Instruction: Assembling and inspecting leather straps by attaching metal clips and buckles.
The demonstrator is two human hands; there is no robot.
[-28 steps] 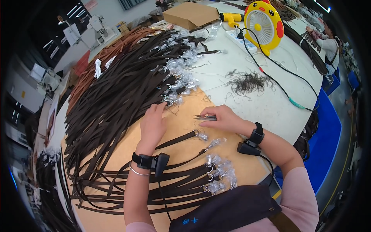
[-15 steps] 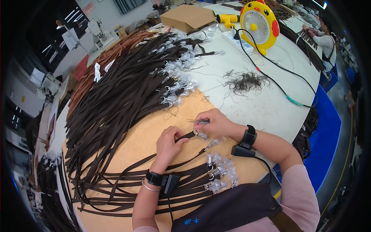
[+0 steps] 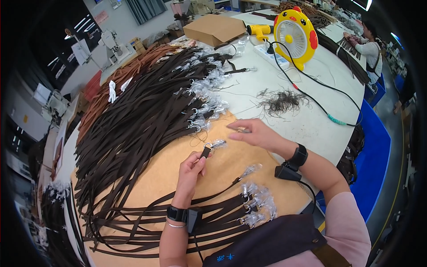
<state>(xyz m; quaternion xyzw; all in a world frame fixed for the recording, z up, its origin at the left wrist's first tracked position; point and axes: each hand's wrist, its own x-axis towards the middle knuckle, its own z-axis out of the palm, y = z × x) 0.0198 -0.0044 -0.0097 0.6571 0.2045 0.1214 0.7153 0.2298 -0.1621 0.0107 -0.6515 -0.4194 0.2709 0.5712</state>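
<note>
My left hand [image 3: 189, 172] pinches the end of a dark brown strap [image 3: 206, 152] between thumb and fingers. A metal ring sits at this end, with a clip [image 3: 219, 143] in clear plastic hanging off it to the right. Up and to the right, apart from the strap, my right hand [image 3: 260, 135] is curled round small metal thread snips [image 3: 243, 130], mostly hidden by the fingers. Below my hands, several similar straps [image 3: 218, 209] lie side by side, their plastic-wrapped clips [image 3: 260, 198] pointing right.
A big heap of dark straps [image 3: 142, 102] covers the table's left, beside brown ones [image 3: 109, 73]. Loose thread ends [image 3: 282, 102] lie beyond my right hand. Farther back are a yellow fan [image 3: 293, 38], its black cable, and a cardboard box [image 3: 215, 29]. A blue bin [image 3: 373, 151] stands at right.
My left hand has raised the strap end and turned it more upright, shifting it slightly left. The right hand with the snips has drawn away from the strap, up and to the right.
</note>
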